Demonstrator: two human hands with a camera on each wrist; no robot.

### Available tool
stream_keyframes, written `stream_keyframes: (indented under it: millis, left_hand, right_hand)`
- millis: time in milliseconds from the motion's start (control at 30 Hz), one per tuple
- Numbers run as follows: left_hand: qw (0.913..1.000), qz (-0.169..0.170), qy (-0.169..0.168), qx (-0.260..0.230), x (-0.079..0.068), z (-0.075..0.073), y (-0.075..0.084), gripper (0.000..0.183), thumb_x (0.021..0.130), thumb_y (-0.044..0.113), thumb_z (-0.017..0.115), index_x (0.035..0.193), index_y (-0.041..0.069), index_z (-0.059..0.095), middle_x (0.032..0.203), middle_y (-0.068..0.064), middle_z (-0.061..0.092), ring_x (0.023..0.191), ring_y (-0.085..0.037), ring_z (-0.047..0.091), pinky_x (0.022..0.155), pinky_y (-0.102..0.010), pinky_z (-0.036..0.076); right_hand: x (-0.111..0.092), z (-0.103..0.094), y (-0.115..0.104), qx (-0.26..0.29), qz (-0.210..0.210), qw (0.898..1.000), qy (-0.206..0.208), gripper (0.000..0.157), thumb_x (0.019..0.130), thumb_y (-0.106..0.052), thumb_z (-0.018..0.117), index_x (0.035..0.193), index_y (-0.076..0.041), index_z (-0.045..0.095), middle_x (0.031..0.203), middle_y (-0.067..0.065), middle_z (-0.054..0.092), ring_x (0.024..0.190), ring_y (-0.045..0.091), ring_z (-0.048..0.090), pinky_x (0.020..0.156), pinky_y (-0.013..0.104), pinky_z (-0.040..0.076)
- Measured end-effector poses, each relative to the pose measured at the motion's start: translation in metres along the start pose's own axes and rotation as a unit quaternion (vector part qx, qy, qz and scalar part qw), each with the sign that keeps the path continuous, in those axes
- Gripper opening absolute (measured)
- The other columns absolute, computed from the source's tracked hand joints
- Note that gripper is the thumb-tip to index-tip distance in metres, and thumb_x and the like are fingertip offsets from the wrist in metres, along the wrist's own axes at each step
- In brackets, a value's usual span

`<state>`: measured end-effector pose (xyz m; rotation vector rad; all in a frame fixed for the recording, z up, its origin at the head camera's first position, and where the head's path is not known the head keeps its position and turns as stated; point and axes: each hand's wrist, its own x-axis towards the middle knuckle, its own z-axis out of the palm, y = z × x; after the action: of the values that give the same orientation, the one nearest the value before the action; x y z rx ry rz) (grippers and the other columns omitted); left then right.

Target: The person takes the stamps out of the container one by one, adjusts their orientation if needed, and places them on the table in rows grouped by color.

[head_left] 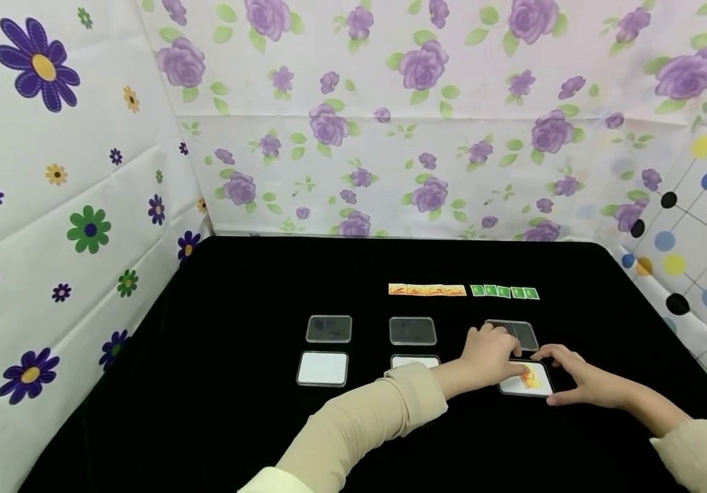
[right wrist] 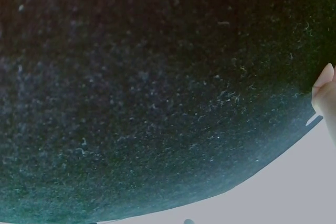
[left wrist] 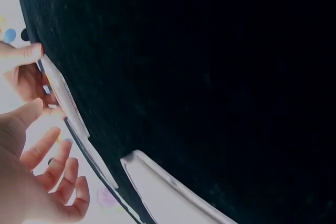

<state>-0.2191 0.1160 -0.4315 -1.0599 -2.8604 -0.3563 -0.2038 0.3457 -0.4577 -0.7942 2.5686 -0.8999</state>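
A shallow rectangular case [head_left: 507, 391] with a white inside lies at the right of the black table. On its white face sits a yellow-and-orange picture piece [head_left: 532, 378], like a stamp. My left hand [head_left: 485, 355] reaches over from the left, its thumb touching that piece and its other fingers loosely bent above the case's far edge. At the case's right side, my right hand [head_left: 590, 380] holds the edge, thumb at the near corner and fingers at the far one. Just behind, a clear lid [head_left: 526, 334] is partly covered by my left hand.
Farther left lie two more white cases, one [head_left: 323, 368] fully visible and one [head_left: 414, 360] partly behind my left sleeve. Two clear lids [head_left: 329, 329] [head_left: 412, 331] lie behind them. Toward the back are an orange stamp strip [head_left: 427, 290] and several green stamps [head_left: 504, 292]. Flowered cloth walls surround the table.
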Motion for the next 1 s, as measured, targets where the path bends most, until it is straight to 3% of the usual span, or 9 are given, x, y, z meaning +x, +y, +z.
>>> stream_keyframes:
  millis: [100,300,500,667,733,933,1000]
  left_hand:
    - [0.9996,0.004,-0.012,0.027,0.001,0.003,0.005,0.032,0.081,0.054,0.065,0.103,0.032,0.07,0.101,0.014,0.066,0.089,-0.002,0.054,0.078,-0.023,0.04]
    - [0.9977,0.014,-0.023,0.062,0.0,0.009,0.014,0.035,0.078,0.06,0.065,0.101,0.034,0.07,0.098,0.015,0.063,0.088,-0.003,0.052,0.079,-0.025,0.039]
    - [0.9971,0.009,-0.017,0.073,-0.001,0.013,0.019,0.042,0.074,0.063,0.066,0.104,0.034,0.068,0.092,0.016,0.062,0.084,-0.001,0.051,0.079,-0.024,0.04]
    - [0.9973,0.0,-0.017,0.071,0.0,0.014,0.021,0.046,0.072,0.063,0.067,0.106,0.034,0.067,0.092,0.015,0.063,0.084,-0.001,0.052,0.079,-0.024,0.04]
    - [0.9972,-0.005,-0.021,0.071,0.0,0.014,0.022,0.046,0.071,0.064,0.067,0.106,0.033,0.068,0.093,0.014,0.063,0.084,-0.001,0.053,0.078,-0.024,0.04]
    - [0.9965,-0.024,-0.031,0.074,0.003,0.011,0.023,0.042,0.071,0.062,0.068,0.102,0.033,0.07,0.095,0.013,0.063,0.084,-0.002,0.052,0.079,-0.025,0.041]
    - [0.9963,-0.031,-0.033,0.073,0.004,0.01,0.024,0.039,0.071,0.061,0.069,0.1,0.034,0.071,0.095,0.014,0.063,0.084,-0.002,0.051,0.079,-0.025,0.04]
  right_hand:
    - [0.0,0.0,-0.002,0.001,0.005,1.0,0.0,0.065,0.079,-0.023,0.075,0.128,0.001,0.039,0.132,0.022,0.031,0.11,0.038,0.037,0.081,0.059,0.037]
    - [0.001,0.0,-0.001,0.001,0.007,1.0,-0.001,0.064,0.079,-0.022,0.075,0.127,0.001,0.039,0.132,0.022,0.031,0.111,0.041,0.037,0.079,0.059,0.037]
    - [0.001,0.002,0.001,-0.004,-0.001,1.0,0.001,0.064,0.08,-0.023,0.074,0.128,-0.001,0.038,0.133,0.02,0.033,0.108,0.027,0.038,0.08,0.056,0.038]
    - [0.0,0.002,0.002,-0.013,-0.009,1.0,0.012,0.063,0.079,-0.023,0.075,0.127,-0.003,0.04,0.131,0.017,0.035,0.108,0.003,0.033,0.08,0.054,0.039]
    - [0.0,0.003,0.003,-0.014,-0.01,1.0,0.015,0.063,0.079,-0.023,0.076,0.127,-0.004,0.041,0.131,0.017,0.035,0.106,0.0,0.032,0.079,0.054,0.039]
    - [0.001,0.003,0.002,-0.008,-0.004,1.0,0.01,0.064,0.078,-0.022,0.076,0.128,-0.002,0.04,0.132,0.02,0.033,0.11,0.031,0.037,0.079,0.057,0.037]
    - [0.001,0.004,0.003,-0.009,-0.002,1.0,0.011,0.064,0.078,-0.022,0.076,0.128,-0.002,0.04,0.132,0.019,0.033,0.11,0.029,0.037,0.08,0.057,0.037]
